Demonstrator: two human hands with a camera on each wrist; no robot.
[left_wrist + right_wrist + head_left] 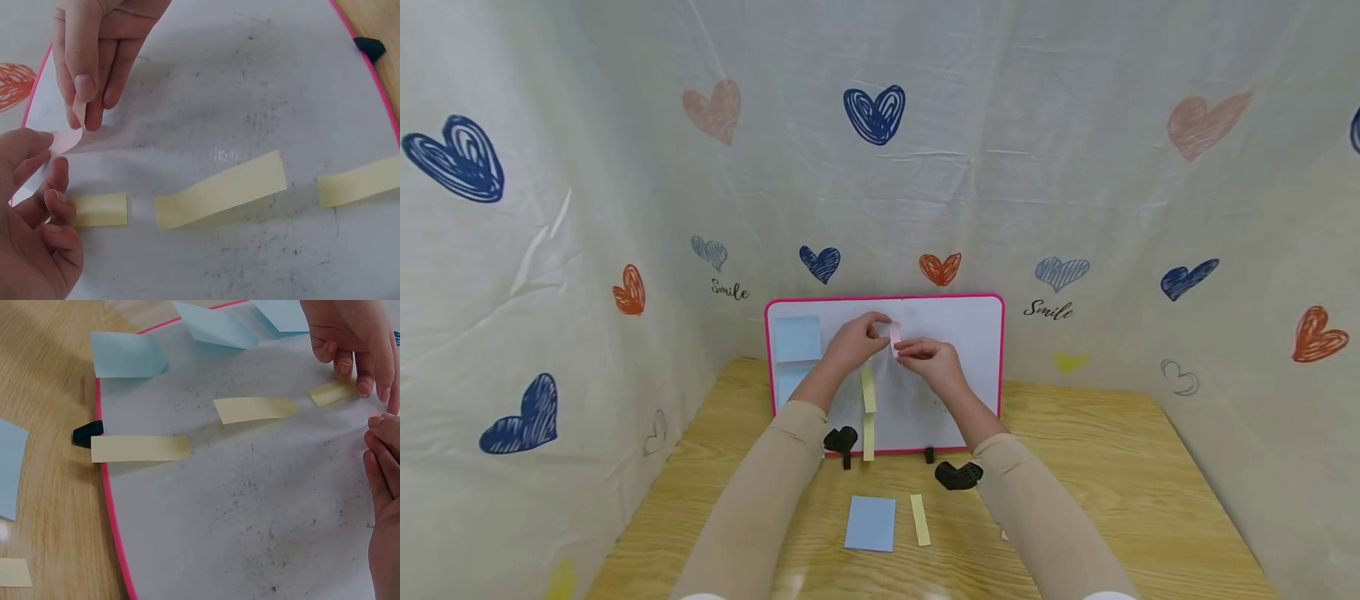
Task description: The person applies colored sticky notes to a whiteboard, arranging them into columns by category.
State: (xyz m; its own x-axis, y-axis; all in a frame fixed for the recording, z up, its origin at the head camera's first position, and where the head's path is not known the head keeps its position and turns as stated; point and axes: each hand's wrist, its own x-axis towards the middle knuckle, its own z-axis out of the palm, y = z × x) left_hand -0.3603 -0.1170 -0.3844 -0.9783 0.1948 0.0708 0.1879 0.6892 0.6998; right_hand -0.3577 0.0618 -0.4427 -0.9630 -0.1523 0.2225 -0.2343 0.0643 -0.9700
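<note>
Near the upper middle of the whiteboard (955, 333), both hands work on a narrow pink sticky note (895, 333). My left hand (856, 343) pinches its upper end between thumb and finger, the other fingers bent. Lower down, my right hand (934, 360) grips the strip's other end between thumb and fingertips. In the left wrist view the pink note (67, 140) bends between the hands, close over the board. Below and left of it runs a column of yellow strips, among them a middle one (222, 187) whose end lifts off the surface.
Light blue sticky notes (797, 337) line the board's left side, their edges lifting. On the wooden table (1090, 467) lie a blue sticky note pad (870, 523) and a yellow strip (921, 520). Behind the pink-rimmed board hangs a heart-printed curtain (970, 200).
</note>
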